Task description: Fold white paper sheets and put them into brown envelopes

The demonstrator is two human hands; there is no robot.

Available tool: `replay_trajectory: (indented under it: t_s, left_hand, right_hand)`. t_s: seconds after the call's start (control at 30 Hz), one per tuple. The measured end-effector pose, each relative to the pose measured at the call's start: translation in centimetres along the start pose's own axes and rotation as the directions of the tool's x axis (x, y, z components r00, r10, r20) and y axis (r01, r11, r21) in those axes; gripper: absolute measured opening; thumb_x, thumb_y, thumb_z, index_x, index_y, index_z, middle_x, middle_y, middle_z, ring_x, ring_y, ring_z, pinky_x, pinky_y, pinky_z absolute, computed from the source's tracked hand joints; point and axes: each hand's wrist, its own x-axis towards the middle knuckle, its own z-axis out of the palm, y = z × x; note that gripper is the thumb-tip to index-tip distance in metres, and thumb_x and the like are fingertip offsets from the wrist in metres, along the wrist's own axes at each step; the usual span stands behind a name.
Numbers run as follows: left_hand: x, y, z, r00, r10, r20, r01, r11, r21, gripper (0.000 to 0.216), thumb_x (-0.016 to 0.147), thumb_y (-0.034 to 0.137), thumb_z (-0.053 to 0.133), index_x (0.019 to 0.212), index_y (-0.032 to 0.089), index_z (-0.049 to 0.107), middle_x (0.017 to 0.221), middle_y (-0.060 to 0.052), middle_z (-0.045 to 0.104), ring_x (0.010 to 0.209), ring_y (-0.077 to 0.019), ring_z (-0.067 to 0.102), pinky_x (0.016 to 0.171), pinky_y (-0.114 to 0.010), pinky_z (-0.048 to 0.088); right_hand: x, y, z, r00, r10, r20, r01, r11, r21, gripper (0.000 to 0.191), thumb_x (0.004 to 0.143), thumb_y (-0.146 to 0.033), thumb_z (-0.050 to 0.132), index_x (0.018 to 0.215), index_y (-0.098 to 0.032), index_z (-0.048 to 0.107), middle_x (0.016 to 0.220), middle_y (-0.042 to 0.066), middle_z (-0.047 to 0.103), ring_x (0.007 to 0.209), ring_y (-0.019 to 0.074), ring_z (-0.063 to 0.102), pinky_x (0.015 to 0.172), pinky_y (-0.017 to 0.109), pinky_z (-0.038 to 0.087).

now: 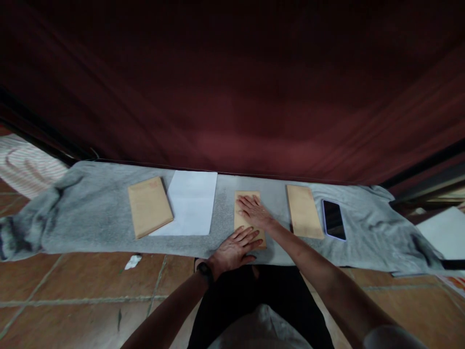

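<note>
A brown envelope (241,220) lies in the middle of a grey cloth (90,213) spread on the floor. My right hand (253,211) rests flat on its upper part, fingers stretched out. My left hand (234,249), with a dark band on the wrist, lies flat on the envelope's near end, fingers spread. Neither hand holds anything. To the right lies a second brown envelope (304,211). Further left, a third brown envelope (148,206) overlaps a sheet of white paper (192,201).
A phone (333,219) with a dark screen lies right of the envelopes. A dark red curtain (232,87) hangs behind the cloth. Brown floor tiles (72,286) carry a crumpled white scrap (132,261). White paper (443,232) shows at the far right, striped fabric (25,165) at the far left.
</note>
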Motion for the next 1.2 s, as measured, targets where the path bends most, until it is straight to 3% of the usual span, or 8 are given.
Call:
replay_trajectory:
  t_s: [0.17, 0.4, 0.6, 0.77, 0.9, 1.07, 1.2]
  left_hand:
    - [0.0, 0.0, 0.0, 1.0, 0.011, 0.003, -0.011, 1.0, 0.023, 0.06, 0.099, 0.055, 0.048, 0.154, 0.031, 0.037, 0.161, -0.004, 0.038, 0.15, -0.0232, 0.032, 0.125, -0.043, 0.017]
    - [-0.4, 0.3, 0.5, 0.999, 0.018, -0.049, -0.017, 0.999, 0.03, 0.058, 0.098, 0.052, 0.051, 0.15, 0.028, 0.042, 0.154, -0.005, 0.05, 0.144, -0.0225, 0.041, 0.124, -0.042, 0.023]
    - [-2.7, 0.6, 1.3, 0.999, -0.019, -0.049, 0.021, 0.999, 0.041, 0.059, 0.096, 0.05, 0.057, 0.144, 0.016, 0.049, 0.151, -0.013, 0.051, 0.145, -0.026, 0.041, 0.122, -0.042, 0.03]
    - [-4.1, 1.0, 0.6, 0.999, -0.003, -0.035, 0.004, 1.0, 0.02, 0.069, 0.098, 0.047, 0.054, 0.157, 0.019, 0.029, 0.161, -0.01, 0.036, 0.149, -0.023, 0.033, 0.122, -0.04, 0.032]
    - [-4.3, 1.1, -0.1, 0.999, -0.019, -0.032, 0.019, 1.0, 0.018, 0.059, 0.101, 0.047, 0.048, 0.153, 0.021, 0.038, 0.156, -0.009, 0.045, 0.145, -0.0223, 0.042, 0.118, -0.04, 0.038]
    - [-1.7, 1.2, -1.4, 0.993, -0.095, -0.076, 0.092, 0.995, -0.044, 0.043, 0.106, 0.041, 0.037, 0.139, 0.021, 0.055, 0.141, -0.007, 0.063, 0.132, -0.0181, 0.056, 0.113, -0.036, 0.044]
    - [2.9, 0.2, -1.4, 0.982, -0.143, -0.121, 0.142, 0.99, -0.017, 0.05, 0.106, 0.041, 0.033, 0.149, 0.017, 0.045, 0.156, -0.009, 0.046, 0.147, -0.0183, 0.038, 0.122, -0.039, 0.03]
  right_hand:
    - [-1.0, -0.7, 0.0, 0.996, -0.086, 0.024, 0.085, 0.996, 0.03, 0.054, 0.105, -0.037, 0.038, 0.157, -0.023, 0.03, 0.164, 0.004, 0.03, 0.152, 0.0232, 0.025, 0.126, 0.053, 0.013]
    - [-3.0, -1.8, -0.2, 0.994, -0.052, 0.094, 0.039, 0.99, 0.138, 0.051, 0.108, -0.036, 0.029, 0.158, -0.025, 0.03, 0.164, 0.001, 0.029, 0.152, 0.019, 0.024, 0.127, 0.047, 0.016]
    - [-9.2, -4.0, 0.3, 0.996, -0.07, 0.063, 0.058, 0.984, 0.169, 0.057, 0.108, -0.044, 0.027, 0.16, -0.02, 0.023, 0.165, 0.007, 0.026, 0.153, 0.0189, 0.024, 0.126, 0.045, 0.022]
    - [-15.1, -5.3, -0.2, 0.993, -0.098, -0.058, 0.105, 0.987, 0.123, 0.067, 0.106, -0.044, 0.038, 0.161, -0.016, 0.013, 0.164, 0.01, 0.027, 0.152, 0.0199, 0.026, 0.124, 0.044, 0.028]
    - [-17.2, -5.8, -0.5, 0.989, -0.091, -0.114, 0.098, 0.993, 0.063, 0.069, 0.103, -0.038, 0.047, 0.161, -0.015, 0.016, 0.162, 0.011, 0.031, 0.15, 0.0224, 0.03, 0.123, 0.045, 0.031]
    - [-17.1, -5.9, -0.1, 0.988, -0.07, -0.136, 0.078, 0.995, 0.057, 0.067, 0.102, -0.038, 0.05, 0.159, -0.014, 0.025, 0.16, 0.011, 0.036, 0.149, 0.023, 0.033, 0.124, 0.046, 0.03]
    - [-17.1, -5.9, 0.2, 0.989, -0.05, -0.138, 0.062, 0.995, 0.082, 0.064, 0.1, -0.037, 0.054, 0.156, -0.014, 0.034, 0.156, 0.012, 0.044, 0.147, 0.0237, 0.037, 0.124, 0.047, 0.03]
